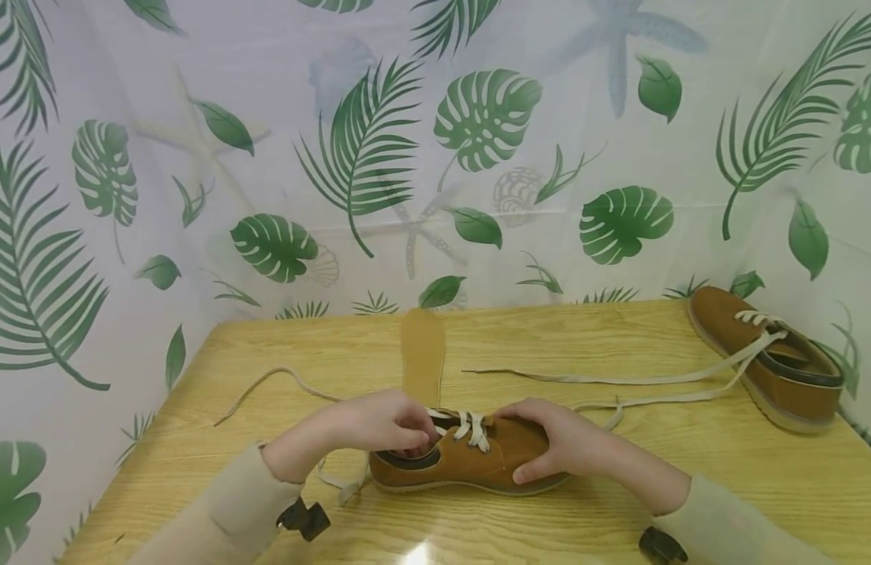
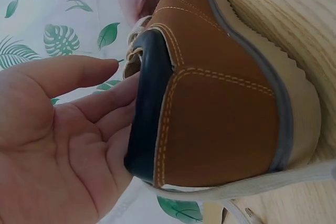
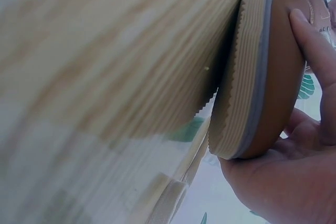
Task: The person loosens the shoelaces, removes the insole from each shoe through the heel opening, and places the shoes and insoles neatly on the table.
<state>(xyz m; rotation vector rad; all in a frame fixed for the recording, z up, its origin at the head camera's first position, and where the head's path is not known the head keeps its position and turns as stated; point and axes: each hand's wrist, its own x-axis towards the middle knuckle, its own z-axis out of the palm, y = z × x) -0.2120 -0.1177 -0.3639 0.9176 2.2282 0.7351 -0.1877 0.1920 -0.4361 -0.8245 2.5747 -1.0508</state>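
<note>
A brown lace-up shoe stands on its sole on the table, toe to the right. My left hand reaches into its dark-lined opening from the heel end. In the left wrist view the fingers pass behind the dark collar, which hides the tips; the thumb is held apart. Over the toe, my right hand grips the shoe, thumb on the near side and fingers on the far side. The right wrist view shows that hand around the toe, above the ribbed sole. White laces cross over the tongue.
A tan insole lies behind the shoe on the wooden table. A second brown shoe sits at the far right, its long lace trailing left. Another loose lace curls at left. A leaf-patterned cloth hangs behind.
</note>
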